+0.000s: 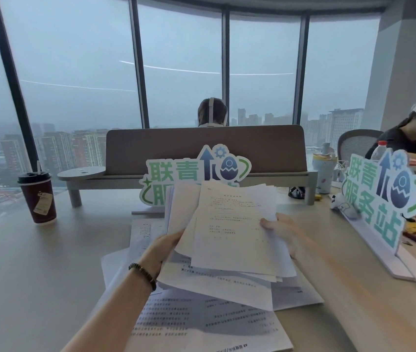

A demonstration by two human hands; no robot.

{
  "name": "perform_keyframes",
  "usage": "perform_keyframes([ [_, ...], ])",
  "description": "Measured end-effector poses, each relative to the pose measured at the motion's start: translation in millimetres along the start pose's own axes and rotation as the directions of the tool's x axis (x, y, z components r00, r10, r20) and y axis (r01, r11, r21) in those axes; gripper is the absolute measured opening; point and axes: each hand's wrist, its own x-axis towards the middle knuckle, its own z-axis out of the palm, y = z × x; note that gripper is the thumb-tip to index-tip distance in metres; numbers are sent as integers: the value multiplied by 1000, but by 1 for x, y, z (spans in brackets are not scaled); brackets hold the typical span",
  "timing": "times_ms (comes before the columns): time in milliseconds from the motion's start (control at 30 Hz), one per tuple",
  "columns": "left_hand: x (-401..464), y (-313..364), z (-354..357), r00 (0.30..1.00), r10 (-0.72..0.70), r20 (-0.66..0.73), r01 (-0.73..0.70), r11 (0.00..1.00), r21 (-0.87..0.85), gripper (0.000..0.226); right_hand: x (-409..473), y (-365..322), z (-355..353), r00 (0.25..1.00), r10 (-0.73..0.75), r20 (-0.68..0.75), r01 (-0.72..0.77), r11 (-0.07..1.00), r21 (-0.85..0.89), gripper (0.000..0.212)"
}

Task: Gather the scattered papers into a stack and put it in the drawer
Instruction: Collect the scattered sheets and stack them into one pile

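Risk, largest first: the fanned bundle of white printed paper sheets, held raised between both hands, is unsquared and could splay or shed sheets; no drawer is visible. More loose white printed sheets lie on the pale table below the hands. The left hand grips the bundle's left edge; the blurred right hand pinches its right edge, thumb on top.

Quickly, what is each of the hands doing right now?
Left hand: grips the left edge of the raised bundle of papers.
Right hand: blurred, thumb on the bundle's right edge, holding it.
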Motion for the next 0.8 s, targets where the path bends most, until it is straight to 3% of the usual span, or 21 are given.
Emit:
perform_keyframes([
  [200, -1, 3, -3, 998, -17, -55, 13, 997, -71, 28, 3, -2, -8, 1000, 1, 4, -1, 1000, 0, 23],
  [400, 0, 2, -4, 988, 58, -144, -70, 994, -79, 26, -9, -11, -16, 994, 29, 109, -24, 999, -45, 7],
  [467, 0, 1, -4, 985, 67, -162, -87, 989, -118, 29, -13, -11, -10, 988, 37, 148, -31, 999, -45, 11],
  [667, -11, 2, 8, 991, 89, -97, -99, 990, -105, 26, -19, -4, 22, 997, -18, 70, 15, 999, 42, 19],
  [800, -8, 1, 13, 995, 94, -31, -96, 994, -53, 39, -22, -1, 27, 996, -56, 62, 56, 998, 10, 21],
])
